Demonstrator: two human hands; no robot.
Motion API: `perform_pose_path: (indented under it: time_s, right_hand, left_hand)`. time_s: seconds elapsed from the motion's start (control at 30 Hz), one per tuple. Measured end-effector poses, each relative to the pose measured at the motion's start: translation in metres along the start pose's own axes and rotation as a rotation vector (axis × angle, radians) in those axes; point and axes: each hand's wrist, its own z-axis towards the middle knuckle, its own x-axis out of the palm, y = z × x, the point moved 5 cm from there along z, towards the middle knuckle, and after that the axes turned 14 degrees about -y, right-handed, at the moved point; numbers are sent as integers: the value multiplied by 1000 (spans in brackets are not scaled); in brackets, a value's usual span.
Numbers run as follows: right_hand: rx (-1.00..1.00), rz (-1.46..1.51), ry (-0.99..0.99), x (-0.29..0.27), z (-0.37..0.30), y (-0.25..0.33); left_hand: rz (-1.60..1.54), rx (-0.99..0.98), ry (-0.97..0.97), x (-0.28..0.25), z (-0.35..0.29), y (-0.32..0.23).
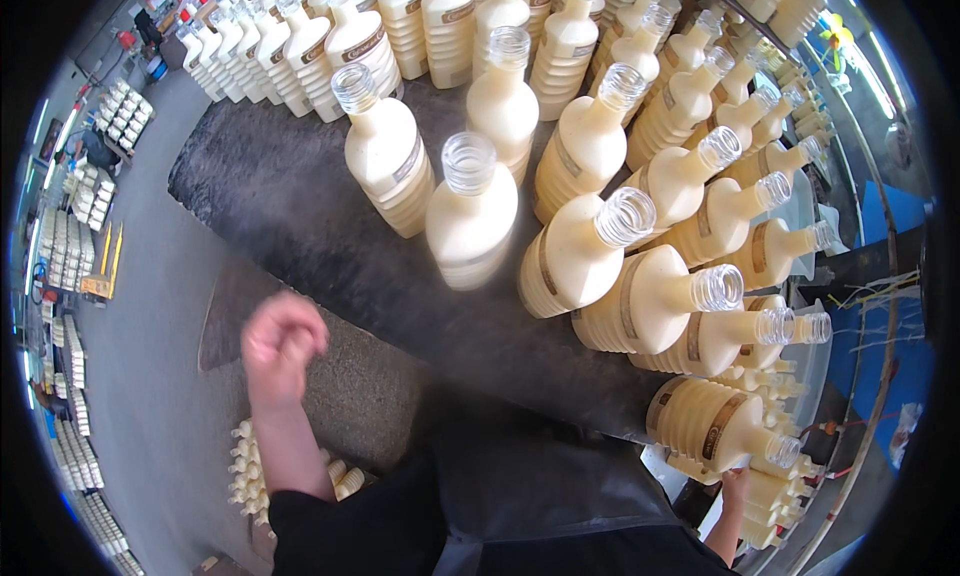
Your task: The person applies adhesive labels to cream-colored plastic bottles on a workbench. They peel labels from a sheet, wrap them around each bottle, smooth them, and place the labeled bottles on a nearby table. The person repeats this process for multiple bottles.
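Note:
My left hand (285, 341), slightly blurred, hangs off the near left edge of the dark table (330, 246). Its fingers are curled in, and nothing shows in them. At the lower right, my right hand (735, 484) is at the neck of a cream-coated glass bottle (705, 421), which leans outward at the table's right end. The bottle partly hides those fingers, which look closed on it. Closest to the table's middle stand two similar bottles, one in front (470, 226) and one behind it to the left (390, 166). All have clear, uncapped necks and ribbed lower bodies.
Many more cream bottles (450, 31) crowd the table's far side and right. Others (245, 466) stand low beside my left forearm. Across the grey floor (160, 376) at the left are stacked bottles (65, 246) and a yellow hand truck (105, 266). A pole (875, 396) curves along the right.

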Motion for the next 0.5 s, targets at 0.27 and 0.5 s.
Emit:
perform_pose_path:
  time_s: [0.27,0.5]
  right_hand:
    - [96,83,3,34,20,-22]
    - [89,177,108,60,45,-45]
  left_hand:
    - [162,171,-30,71,137,-45]
    - [321,89,-8,97,172,-41]
